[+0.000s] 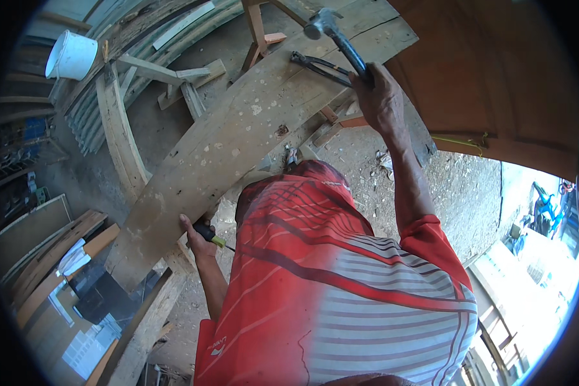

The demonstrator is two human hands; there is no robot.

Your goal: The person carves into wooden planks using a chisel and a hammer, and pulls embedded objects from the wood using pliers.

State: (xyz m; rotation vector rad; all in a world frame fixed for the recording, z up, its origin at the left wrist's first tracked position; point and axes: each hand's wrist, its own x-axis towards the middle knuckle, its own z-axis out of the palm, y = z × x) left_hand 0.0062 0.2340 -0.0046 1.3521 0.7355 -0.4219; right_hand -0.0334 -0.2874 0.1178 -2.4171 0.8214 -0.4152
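Steel hammer (331, 35) is raised above the plank (238, 135), my right hand (379, 96) wrapped tight on its handle. My left hand (199, 238) pinches a chisel (211, 237) at the plank's near edge. Striking step, I judge; next calls for a true downswing.

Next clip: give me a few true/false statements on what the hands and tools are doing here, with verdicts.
1. The right hand grips a hammer raised above the plank. True.
2. The left hand is empty. False: it holds a dark-handled tool at the plank's edge.
3. Pincers lie on the plank. True.
4. The white bucket stands on the plank. False: it sits apart, upper left.
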